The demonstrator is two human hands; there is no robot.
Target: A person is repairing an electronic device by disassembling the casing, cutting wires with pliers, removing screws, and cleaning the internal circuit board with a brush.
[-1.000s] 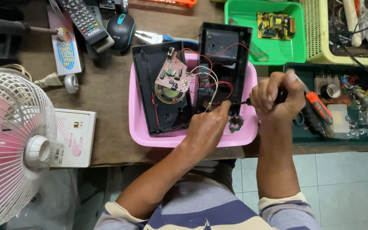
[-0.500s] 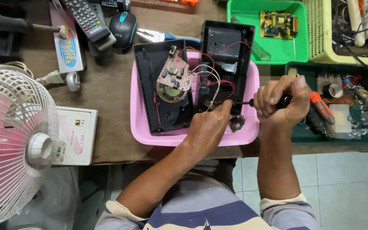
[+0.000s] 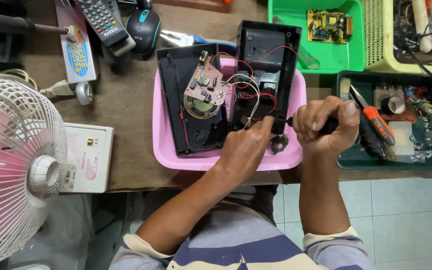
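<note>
Resting in a pink tray (image 3: 296, 157) on the tabletop (image 3: 126, 100), the opened black case (image 3: 268, 50) lies in 2 halves side by side, its circuit board (image 3: 207, 85) and speaker (image 3: 199, 106) bared in the left half, thin red and white wires (image 3: 256, 95) running across to the right half. The left hand (image 3: 243, 150) presses on the near edge of the right half, forefinger stretched to where the tool tip meets it. The right hand (image 3: 326, 125) is closed in a fist around a dark screwdriver (image 3: 290, 121) handle, shaft pointing left into the case. The hands sit close together but apart. The shell looks light and stiff, likely to slide in the tray unless pinned; the wires and board look fragile, so the plastic rims seem the safest hold. A white fan (image 3: 11, 165) stands at left.
</note>
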